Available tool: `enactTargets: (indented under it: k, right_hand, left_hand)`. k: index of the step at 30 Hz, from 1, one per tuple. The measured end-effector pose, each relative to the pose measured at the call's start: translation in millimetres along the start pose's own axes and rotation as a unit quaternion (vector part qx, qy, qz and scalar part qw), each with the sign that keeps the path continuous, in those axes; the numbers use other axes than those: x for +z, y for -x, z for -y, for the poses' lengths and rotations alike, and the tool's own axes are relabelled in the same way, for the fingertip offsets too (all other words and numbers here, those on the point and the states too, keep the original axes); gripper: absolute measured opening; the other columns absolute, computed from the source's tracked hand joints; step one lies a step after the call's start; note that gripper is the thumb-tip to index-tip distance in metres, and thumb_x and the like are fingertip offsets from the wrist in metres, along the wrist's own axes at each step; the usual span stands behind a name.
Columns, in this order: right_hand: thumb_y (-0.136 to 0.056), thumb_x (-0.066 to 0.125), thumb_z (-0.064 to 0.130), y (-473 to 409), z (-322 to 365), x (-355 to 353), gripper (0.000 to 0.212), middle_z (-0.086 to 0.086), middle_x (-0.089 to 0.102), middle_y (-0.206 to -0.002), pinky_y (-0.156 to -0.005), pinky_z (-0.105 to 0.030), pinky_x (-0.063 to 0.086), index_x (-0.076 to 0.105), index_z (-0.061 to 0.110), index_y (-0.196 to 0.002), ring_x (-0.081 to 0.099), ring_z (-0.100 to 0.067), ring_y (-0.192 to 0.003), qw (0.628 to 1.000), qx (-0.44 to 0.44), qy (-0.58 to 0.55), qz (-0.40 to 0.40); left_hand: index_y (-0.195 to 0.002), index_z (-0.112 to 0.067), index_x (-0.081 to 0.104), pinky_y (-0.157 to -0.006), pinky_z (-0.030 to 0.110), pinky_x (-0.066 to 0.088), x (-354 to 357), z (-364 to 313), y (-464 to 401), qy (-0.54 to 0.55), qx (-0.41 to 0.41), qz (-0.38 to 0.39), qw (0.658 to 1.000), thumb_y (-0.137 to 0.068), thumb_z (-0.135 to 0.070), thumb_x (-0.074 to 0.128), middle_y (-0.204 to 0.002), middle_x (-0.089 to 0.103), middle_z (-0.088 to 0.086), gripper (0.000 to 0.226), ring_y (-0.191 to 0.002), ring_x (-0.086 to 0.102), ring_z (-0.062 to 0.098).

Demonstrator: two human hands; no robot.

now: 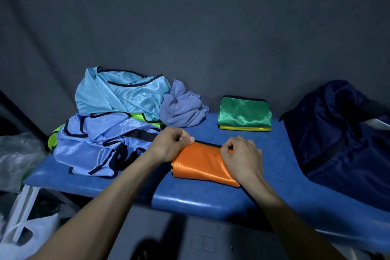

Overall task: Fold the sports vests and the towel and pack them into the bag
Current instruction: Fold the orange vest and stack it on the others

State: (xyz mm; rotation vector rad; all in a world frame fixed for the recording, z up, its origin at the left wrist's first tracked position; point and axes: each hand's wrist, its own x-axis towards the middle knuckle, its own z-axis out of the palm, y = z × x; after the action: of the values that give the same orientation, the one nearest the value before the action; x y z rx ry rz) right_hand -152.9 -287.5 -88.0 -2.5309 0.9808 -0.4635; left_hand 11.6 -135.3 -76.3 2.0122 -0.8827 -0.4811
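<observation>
An orange vest (201, 164), folded into a small rectangle, lies on the blue bench (211, 200). My left hand (171, 143) pinches its far left corner. My right hand (242, 158) pinches its far right edge and lies over the cloth. Behind it sits a folded green vest (244, 113) stacked on a folded yellow vest (244, 129). At the left lies a loose heap: a light blue vest (118, 93), a periwinkle vest (101, 143), a bit of neon green vest (52, 137) and a crumpled purple towel (182, 107). The dark navy bag (341, 133) stands at the right.
A grey cloth backdrop hangs behind the bench. Clear plastic bags (16, 158) and a white frame (23, 207) stand at the left below the bench. The floor shows beyond the bench's near edge.
</observation>
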Motion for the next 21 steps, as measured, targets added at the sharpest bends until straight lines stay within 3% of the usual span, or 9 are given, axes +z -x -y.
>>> enactTargets:
  k: [3, 6, 8, 11, 13, 15, 18, 21]
  right_hand:
    - [-0.101, 0.043, 0.035, 1, 2, -1, 0.024, 0.007, 0.061, -0.099, -0.087, -0.040, 0.038, 0.059, 0.024, -0.086, 0.051, -0.021, -0.102, 0.998, -0.022, 0.054, -0.008]
    - [-0.103, 0.042, 0.030, -1, 7, -4, 0.024, 0.006, 0.063, -0.115, -0.094, -0.040, 0.032, 0.064, 0.023, -0.109, 0.048, -0.020, -0.111, 0.989, -0.110, 0.093, -0.019]
    - [-0.106, 0.039, 0.039, -5, 18, -7, 0.031, 0.006, 0.064, -0.121, -0.102, -0.042, 0.026, 0.063, 0.024, -0.120, 0.049, -0.019, -0.119, 0.984, -0.161, 0.076, 0.015]
    - [-0.105, 0.042, 0.047, -8, 39, -3, 0.036, 0.003, 0.068, -0.116, -0.100, -0.045, 0.036, 0.064, 0.024, -0.120, 0.056, -0.022, -0.114, 0.971, -0.210, 0.041, 0.104]
    - [-0.103, 0.049, 0.046, -6, 44, 2, 0.030, 0.001, 0.070, -0.109, -0.090, -0.042, 0.046, 0.067, 0.024, -0.112, 0.062, -0.025, -0.106, 0.973, -0.197, 0.008, 0.118]
    - [-0.100, 0.054, 0.046, -8, 44, 4, 0.025, 0.003, 0.072, -0.101, -0.082, -0.040, 0.051, 0.068, 0.025, -0.102, 0.065, -0.025, -0.098, 0.981, -0.158, -0.029, 0.105]
    - [-0.099, 0.057, 0.047, -9, 44, 4, 0.023, 0.007, 0.072, -0.095, -0.078, -0.038, 0.053, 0.067, 0.026, -0.095, 0.066, -0.021, -0.094, 0.986, -0.117, -0.056, 0.104]
    - [-0.099, 0.058, 0.048, -10, 48, 3, 0.025, 0.008, 0.072, -0.098, -0.080, -0.038, 0.053, 0.066, 0.025, -0.093, 0.065, -0.019, -0.097, 0.988, -0.087, -0.060, 0.114]
  left_hand:
    - [-0.076, -0.020, 0.073, -0.064, 0.015, 0.048, 1, 5, 2, -0.022, 0.013, -0.010, 1.000, -0.091, -0.033, 0.075, -0.073, 0.072, -0.002, 0.020, -0.065, 0.063, 0.001]
    - [-0.075, -0.022, 0.073, -0.062, 0.012, 0.046, 4, 6, 6, -0.029, 0.025, -0.024, 0.999, -0.090, -0.033, 0.076, -0.069, 0.070, -0.005, 0.019, -0.064, 0.062, -0.002]
    - [-0.076, -0.020, 0.074, -0.062, 0.013, 0.046, 5, 6, 8, -0.030, 0.032, -0.031, 0.999, -0.090, -0.033, 0.076, -0.067, 0.068, -0.007, 0.019, -0.063, 0.060, -0.002]
    - [-0.079, -0.022, 0.076, -0.066, 0.015, 0.048, 6, 4, 12, -0.016, 0.036, -0.033, 0.999, -0.095, -0.031, 0.071, -0.075, 0.074, -0.006, 0.019, -0.069, 0.064, -0.002]
    - [-0.083, -0.024, 0.076, -0.071, 0.018, 0.049, 2, 2, 15, 0.020, 0.026, -0.049, 0.998, -0.100, -0.026, 0.064, -0.081, 0.076, -0.010, 0.021, -0.075, 0.068, -0.001]
    - [-0.087, -0.023, 0.074, -0.073, 0.029, 0.054, -10, 3, 22, 0.070, -0.010, -0.094, 0.993, -0.102, -0.019, 0.060, -0.083, 0.075, -0.008, 0.022, -0.075, 0.069, 0.007]
    - [-0.075, -0.017, 0.072, -0.073, 0.045, 0.058, -24, 10, 47, 0.040, -0.036, -0.142, 0.988, -0.100, -0.027, 0.062, -0.071, 0.071, 0.002, 0.028, -0.068, 0.068, 0.022]
    - [-0.066, -0.019, 0.070, -0.069, 0.033, 0.056, -9, 5, 79, -0.006, -0.054, -0.132, 0.990, -0.095, -0.040, 0.069, -0.064, 0.070, -0.003, 0.036, -0.062, 0.066, 0.012]
